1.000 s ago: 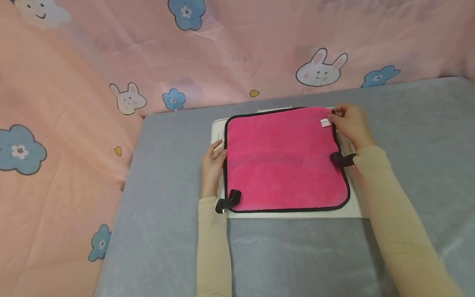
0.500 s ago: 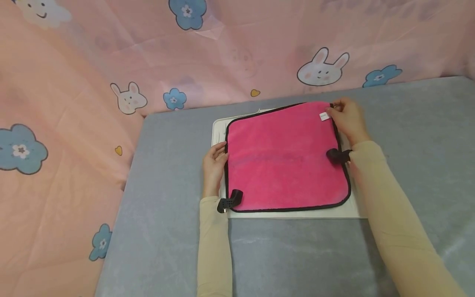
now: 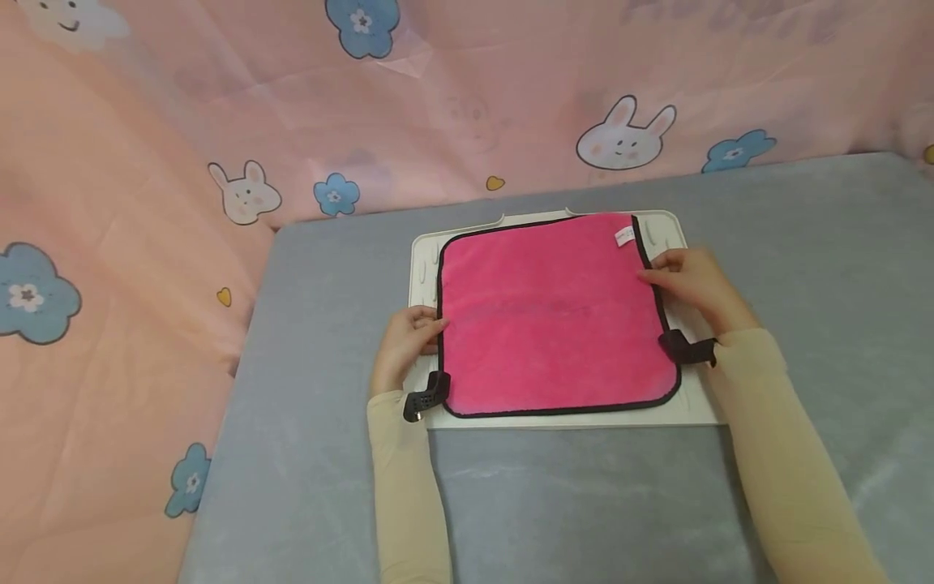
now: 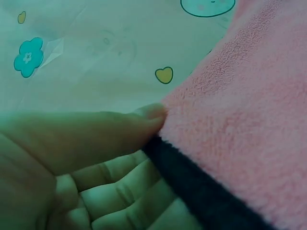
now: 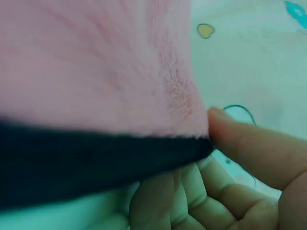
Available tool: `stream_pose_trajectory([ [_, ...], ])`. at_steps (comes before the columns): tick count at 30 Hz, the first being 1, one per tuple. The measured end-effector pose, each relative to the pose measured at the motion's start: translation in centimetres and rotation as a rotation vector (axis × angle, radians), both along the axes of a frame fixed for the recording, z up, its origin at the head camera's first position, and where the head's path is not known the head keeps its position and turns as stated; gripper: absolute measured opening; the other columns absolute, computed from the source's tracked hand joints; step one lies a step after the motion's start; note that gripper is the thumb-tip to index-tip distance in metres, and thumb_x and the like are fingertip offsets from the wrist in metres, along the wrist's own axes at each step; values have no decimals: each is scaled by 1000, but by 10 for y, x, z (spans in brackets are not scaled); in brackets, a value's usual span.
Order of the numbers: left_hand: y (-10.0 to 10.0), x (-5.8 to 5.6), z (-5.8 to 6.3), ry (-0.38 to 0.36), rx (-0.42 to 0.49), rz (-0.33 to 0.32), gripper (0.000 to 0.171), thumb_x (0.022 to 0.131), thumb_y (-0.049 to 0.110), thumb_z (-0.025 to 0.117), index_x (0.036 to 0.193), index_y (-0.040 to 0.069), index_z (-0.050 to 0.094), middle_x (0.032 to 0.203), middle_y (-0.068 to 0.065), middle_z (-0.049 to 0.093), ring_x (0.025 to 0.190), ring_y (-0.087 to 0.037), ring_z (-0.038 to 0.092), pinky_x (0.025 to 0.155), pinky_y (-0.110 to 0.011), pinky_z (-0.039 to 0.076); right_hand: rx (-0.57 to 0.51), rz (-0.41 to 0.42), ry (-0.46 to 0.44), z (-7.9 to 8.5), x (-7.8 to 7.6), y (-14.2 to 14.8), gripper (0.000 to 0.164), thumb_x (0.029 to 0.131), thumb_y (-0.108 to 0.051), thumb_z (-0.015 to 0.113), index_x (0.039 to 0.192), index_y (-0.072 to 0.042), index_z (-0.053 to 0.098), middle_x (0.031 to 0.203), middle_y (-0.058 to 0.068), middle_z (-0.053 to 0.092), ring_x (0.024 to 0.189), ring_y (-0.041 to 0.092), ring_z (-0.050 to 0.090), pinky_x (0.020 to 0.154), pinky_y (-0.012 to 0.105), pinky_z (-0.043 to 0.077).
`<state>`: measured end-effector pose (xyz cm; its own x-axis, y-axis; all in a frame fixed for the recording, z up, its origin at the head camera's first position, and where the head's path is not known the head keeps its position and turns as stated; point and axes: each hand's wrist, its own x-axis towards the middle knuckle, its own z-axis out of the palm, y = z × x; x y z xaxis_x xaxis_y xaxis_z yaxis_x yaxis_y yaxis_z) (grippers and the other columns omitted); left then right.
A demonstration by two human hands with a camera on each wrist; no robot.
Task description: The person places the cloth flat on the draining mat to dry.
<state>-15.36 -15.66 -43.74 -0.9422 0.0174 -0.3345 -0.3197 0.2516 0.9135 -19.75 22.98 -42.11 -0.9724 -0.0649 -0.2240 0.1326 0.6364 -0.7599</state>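
Observation:
A pink plush cleaning cloth with black binding lies spread over a white plastic board. Its small white label shows near the upper right corner. My left hand pinches the left edge around mid-height; in the left wrist view the thumb presses on the pink pile, with curled fingers beneath the black trim. On the opposite side, my right hand pinches the right edge below the label. The right wrist view shows the thumb at the binding, fingers underneath.
The board rests on a grey cloth-covered table, its ridged rim showing around the cloth. Behind and to the left hangs a pink curtain printed with rabbits and blue flowers. A small black camera is strapped at the right wrist, another at the left.
My right hand has left the upper right corner and moved down the right edge. The left hand is lower on its edge. The cloth's raised corner has dropped, uncovering the board's upper right corner.

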Motion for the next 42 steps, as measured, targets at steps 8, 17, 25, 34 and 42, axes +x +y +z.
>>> stream_pose_trajectory([
  [8, -6, 5, 4, -91, -64, -129, 15, 88, 7, 64, 86, -4, 55, 61, 2, 52, 52, -8, 52, 52, -19, 50, 27, 111, -118, 1, 41, 9, 42, 91, -31, 61, 106, 9, 59, 64, -4, 58, 67, 12, 48, 59, 25, 40],
  [17, -14, 7, 7, -44, -48, -160, 11, 90, 3, 60, 89, -7, 55, 61, 2, 54, 46, -6, 51, 51, -20, 51, -106, 168, -105, -1, 61, 18, 23, 89, -12, 64, 91, 10, 59, 60, -4, 60, 55, 6, 54, 55, 22, 43],
  [25, -18, 10, 6, -70, -72, -199, 14, 88, 6, 63, 90, -8, 59, 64, 1, 58, 51, -6, 56, 55, -21, 51, -145, 141, -155, -2, 66, 27, 23, 90, -13, 63, 90, 9, 61, 59, -2, 59, 56, 10, 55, 56, 24, 46],
  [34, -23, 16, 11, -70, -220, -419, 27, 79, 13, 73, 64, 8, 51, 52, 6, 43, 50, -7, 33, 49, -22, 27, -93, 327, -268, 2, 68, 24, 30, 88, -19, 67, 68, -3, 49, 56, 0, 50, 58, 14, 57, 58, 26, 48],
  [42, -26, 19, 12, -71, -220, -467, 33, 78, 6, 73, 61, 9, 45, 51, 6, 31, 49, -7, 23, 47, -22, 21, -162, 492, -231, 1, 67, 25, 26, 88, -8, 64, 70, 3, 49, 54, 3, 52, 56, 13, 59, 55, 23, 46],
])
